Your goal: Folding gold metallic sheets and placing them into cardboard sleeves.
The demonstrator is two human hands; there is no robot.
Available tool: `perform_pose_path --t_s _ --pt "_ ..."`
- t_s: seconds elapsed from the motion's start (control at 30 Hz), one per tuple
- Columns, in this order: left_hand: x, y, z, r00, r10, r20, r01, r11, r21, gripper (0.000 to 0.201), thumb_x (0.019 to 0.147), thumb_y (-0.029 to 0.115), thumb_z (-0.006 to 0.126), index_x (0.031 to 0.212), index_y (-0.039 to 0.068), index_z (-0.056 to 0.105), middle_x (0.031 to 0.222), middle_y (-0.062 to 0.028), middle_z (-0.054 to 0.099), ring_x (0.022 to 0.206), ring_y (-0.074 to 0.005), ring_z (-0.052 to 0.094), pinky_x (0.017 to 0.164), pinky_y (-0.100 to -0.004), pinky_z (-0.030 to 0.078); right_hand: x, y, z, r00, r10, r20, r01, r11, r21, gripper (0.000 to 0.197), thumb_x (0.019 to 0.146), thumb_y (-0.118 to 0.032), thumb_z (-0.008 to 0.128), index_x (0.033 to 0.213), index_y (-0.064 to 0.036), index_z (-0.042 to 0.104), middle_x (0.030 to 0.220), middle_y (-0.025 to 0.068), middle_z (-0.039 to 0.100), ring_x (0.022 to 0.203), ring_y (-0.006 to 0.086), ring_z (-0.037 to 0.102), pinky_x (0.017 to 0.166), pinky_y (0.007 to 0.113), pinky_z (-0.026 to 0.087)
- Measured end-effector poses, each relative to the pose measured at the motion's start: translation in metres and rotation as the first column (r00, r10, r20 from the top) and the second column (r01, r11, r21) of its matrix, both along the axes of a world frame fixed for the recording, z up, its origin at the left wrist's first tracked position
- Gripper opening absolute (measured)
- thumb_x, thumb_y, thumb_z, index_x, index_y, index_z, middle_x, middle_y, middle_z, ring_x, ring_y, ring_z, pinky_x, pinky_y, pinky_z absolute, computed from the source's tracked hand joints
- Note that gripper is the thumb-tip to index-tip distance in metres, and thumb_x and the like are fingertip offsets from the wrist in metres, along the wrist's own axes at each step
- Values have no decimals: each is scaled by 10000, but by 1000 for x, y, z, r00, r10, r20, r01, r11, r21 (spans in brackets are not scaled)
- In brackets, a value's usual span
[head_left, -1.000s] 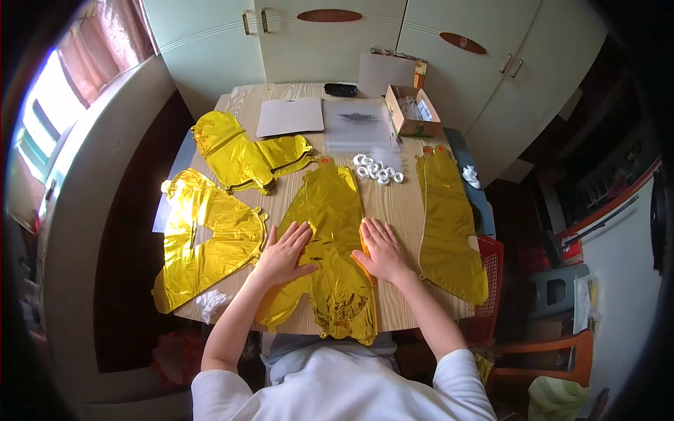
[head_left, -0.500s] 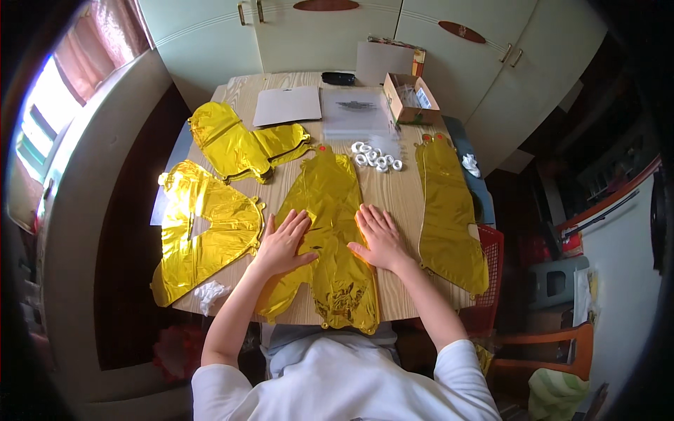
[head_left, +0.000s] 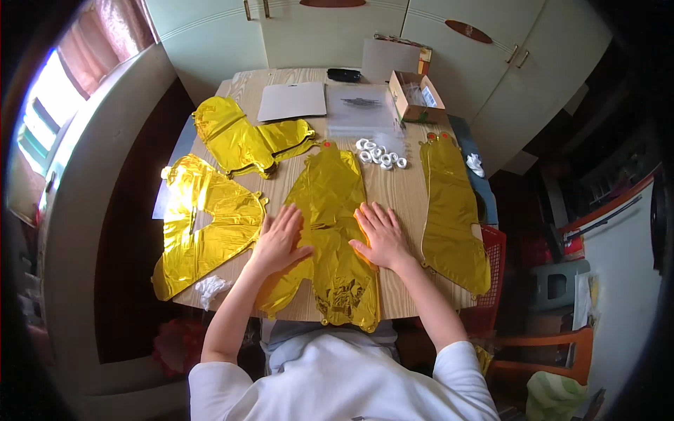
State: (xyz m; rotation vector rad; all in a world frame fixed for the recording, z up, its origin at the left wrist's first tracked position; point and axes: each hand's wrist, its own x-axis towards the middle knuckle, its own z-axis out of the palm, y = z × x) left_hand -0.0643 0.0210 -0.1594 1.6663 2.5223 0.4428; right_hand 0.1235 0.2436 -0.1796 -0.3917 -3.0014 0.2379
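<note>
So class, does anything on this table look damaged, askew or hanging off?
Yes. The middle gold foil balloon under both hands is crinkled at its lower end and overhangs the near edge of the table. The right-hand balloon also droops off the corner.

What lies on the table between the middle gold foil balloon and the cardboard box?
In the head view, a cluster of small white rings lies between the middle gold foil balloon and the cardboard box.

a home room: wooden table (head_left: 393, 189), pale cupboards (head_left: 232, 35), curtained window (head_left: 42, 133)
</note>
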Motion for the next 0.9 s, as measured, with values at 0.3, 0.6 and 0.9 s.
perform_pose_path --t_s 0.3,0.6,0.9 --pt "62 -123 27 849 529 -12 -528 848 32 534 710 359 779 1061 19 562 1022 -146 557 1023 -336 526 869 -432 432 1 -3 7 1000 4 24 -4 1000 -13 732 936 -566 443 1492 -106 324 1564 93 275 1462 274 193 1193 482 100" --pt "84 -122 7 783 621 4 -616 776 138 446 693 279 803 926 2 543 982 -179 518 968 -361 486 834 -443 421 0 -2 5 1000 20 -2 -20 1000 4 731 935 -566 444 1490 -106 327 1554 91 292 1452 277 214 1190 490 115" --pt "95 -93 30 626 368 688 -670 705 233 169 789 68 691 807 -26 551 859 -151 531 790 -290 554 683 -356 451 0 -1 2 1000 19 -16 -19 1000 7 717 932 -549 472 1482 -107 347 1558 87 287 1453 283 209 1184 485 121"
